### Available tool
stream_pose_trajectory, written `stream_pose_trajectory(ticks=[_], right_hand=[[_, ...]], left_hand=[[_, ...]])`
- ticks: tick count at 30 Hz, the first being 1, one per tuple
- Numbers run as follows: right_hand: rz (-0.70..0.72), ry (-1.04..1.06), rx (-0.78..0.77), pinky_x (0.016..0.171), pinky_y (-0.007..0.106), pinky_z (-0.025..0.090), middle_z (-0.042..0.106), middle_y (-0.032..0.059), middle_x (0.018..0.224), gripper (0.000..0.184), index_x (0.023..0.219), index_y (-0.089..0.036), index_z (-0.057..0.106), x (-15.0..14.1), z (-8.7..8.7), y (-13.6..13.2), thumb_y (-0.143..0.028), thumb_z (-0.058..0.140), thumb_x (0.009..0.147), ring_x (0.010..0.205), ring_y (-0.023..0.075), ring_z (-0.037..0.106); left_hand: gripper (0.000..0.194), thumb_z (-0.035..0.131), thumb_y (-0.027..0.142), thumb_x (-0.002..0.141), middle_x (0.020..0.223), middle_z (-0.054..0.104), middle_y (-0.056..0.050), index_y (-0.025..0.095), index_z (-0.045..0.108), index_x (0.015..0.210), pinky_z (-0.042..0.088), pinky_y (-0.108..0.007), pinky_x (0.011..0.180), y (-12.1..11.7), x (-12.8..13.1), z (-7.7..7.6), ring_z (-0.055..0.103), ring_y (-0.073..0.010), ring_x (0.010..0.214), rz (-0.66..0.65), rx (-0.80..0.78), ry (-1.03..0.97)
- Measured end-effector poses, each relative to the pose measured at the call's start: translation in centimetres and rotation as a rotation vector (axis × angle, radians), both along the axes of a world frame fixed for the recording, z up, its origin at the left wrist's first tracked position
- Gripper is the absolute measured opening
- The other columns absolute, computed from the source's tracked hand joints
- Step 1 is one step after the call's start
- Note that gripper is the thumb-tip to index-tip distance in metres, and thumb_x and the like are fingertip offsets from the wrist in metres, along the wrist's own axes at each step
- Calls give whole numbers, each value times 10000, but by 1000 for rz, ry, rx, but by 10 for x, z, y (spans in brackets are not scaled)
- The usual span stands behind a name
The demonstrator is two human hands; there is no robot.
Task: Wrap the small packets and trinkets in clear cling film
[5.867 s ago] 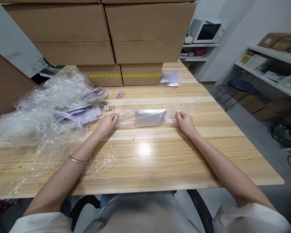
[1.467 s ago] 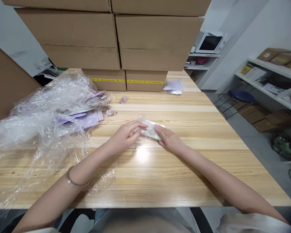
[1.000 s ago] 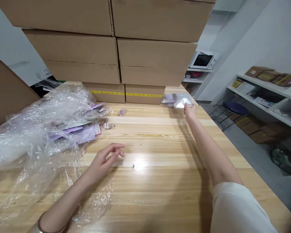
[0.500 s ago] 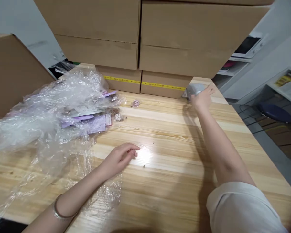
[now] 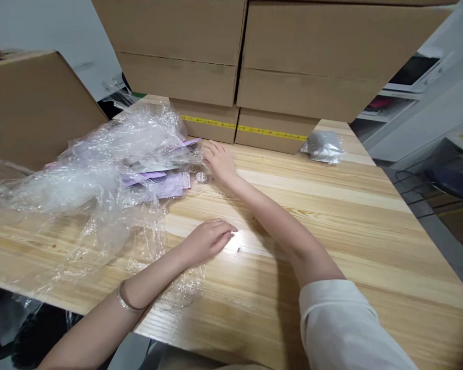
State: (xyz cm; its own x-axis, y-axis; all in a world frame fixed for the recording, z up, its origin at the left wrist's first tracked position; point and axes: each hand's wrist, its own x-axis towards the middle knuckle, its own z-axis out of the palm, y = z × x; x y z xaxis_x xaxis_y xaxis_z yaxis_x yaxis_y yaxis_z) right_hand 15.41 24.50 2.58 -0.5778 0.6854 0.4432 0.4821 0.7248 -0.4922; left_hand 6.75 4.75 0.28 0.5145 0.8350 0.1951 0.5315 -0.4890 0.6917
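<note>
Right hand [image 5: 220,160]: at the right edge of a pile of clear plastic film [image 5: 100,180], palm down, fingers extended and slightly spread; whether they touch the film or hold something beneath cannot be told.

Small wrapped packet [image 5: 201,178]: just right of the pile, near the right hand's fingers.

Left hand [image 5: 208,239]: in front and to the right of the pile, over the table [image 5: 370,231]; fingers slack and half-bent, forefinger outermost.

Small dark speck [image 5: 238,250]: near the left fingertips, farther right of the pile than the left hand.

Bracelet [image 5: 127,298], metallic: on the left forearm, in front of the pile.

Lilac packets [image 5: 170,186], flat: partly under film at the pile's right side.

Silver-grey packet [image 5: 324,144] in clear plastic: on the table, well to the right of the pile.

Stacked cartons [image 5: 278,92], brown: behind and right of the pile; lowest row bears yellow tape [image 5: 272,131].

Single carton [image 5: 34,103], brown: behind and left of the pile.

Dark stool [image 5: 451,184]: beyond the table, far right of the pile.
</note>
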Motion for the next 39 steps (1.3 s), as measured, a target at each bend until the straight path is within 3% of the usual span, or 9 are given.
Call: stream_pose_trajectory(ticks=[6,9,12,15,18,24,30,35,39], right_hand=[[31,280,-106,994,341,447,651,46,1098,152,923,-224,499,38,-4,-44,-251,374,1006,1089,143,581],[-28,732,-504,763,326,532,599,-24,712,239,781,-246,449,76,6,-79,-360,396,985,686,145,603],[-124,1127,-938,553,242,496,369,-102,480,344,660,-245,351,116,15,-106,-368,592,873,417,88,388],[-149,1150,-1175,440,187,408,214,-127,416,453,596,-235,289,159,12,-135,-279,707,764,357,54,207],[-123,870,-1296,420,218,394,294,-103,425,377,578,-236,376,192,2,-169,-312,707,743,375,69,264],[201,10,-1077,904,374,490,701,50,948,172,856,-204,704,215,12,-209,-360,635,837,926,211,627],[30,505,-1121,1143,501,335,540,63,1463,636,1337,-283,580,195,8,-200,-644,589,813,1331,302,510],[-149,714,-1166,1051,488,457,709,69,1228,402,1092,-255,717,172,8,-197,-457,760,747,1158,302,644],[-271,919,-1129,1002,472,499,739,33,1141,325,1034,-269,724,178,19,-191,-445,715,761,1128,286,656]], left_hand=[[231,534,239,909,1033,672,-93,170,635,1105,517,-335,821,5,-1,-4,652,-196,916,351,-239,-425],[346,628,233,840,1187,623,-117,171,574,1176,524,-364,865,10,-2,-3,655,-207,969,492,-364,-669],[585,743,246,771,1412,491,-134,220,481,1293,530,-382,910,13,-1,0,649,-230,1080,568,-518,-910],[558,784,283,769,1483,431,-155,208,505,1245,509,-398,991,16,-1,3,640,-257,1150,546,-712,-1124],[357,747,341,822,1357,538,-208,144,566,1059,520,-390,987,21,-1,3,659,-273,1119,468,-899,-1232],[304,781,264,778,902,626,-28,167,574,979,453,-182,529,28,9,7,610,-85,645,393,-935,-1156],[507,799,202,725,651,459,71,200,621,1200,267,-208,456,20,31,19,365,-53,480,394,-766,-809],[278,764,304,761,841,614,-21,207,731,1019,422,-269,676,4,47,35,547,-141,741,154,-504,-617],[151,728,328,779,912,631,-20,196,673,827,444,-267,789,2,48,40,577,-146,860,268,-494,-752]])
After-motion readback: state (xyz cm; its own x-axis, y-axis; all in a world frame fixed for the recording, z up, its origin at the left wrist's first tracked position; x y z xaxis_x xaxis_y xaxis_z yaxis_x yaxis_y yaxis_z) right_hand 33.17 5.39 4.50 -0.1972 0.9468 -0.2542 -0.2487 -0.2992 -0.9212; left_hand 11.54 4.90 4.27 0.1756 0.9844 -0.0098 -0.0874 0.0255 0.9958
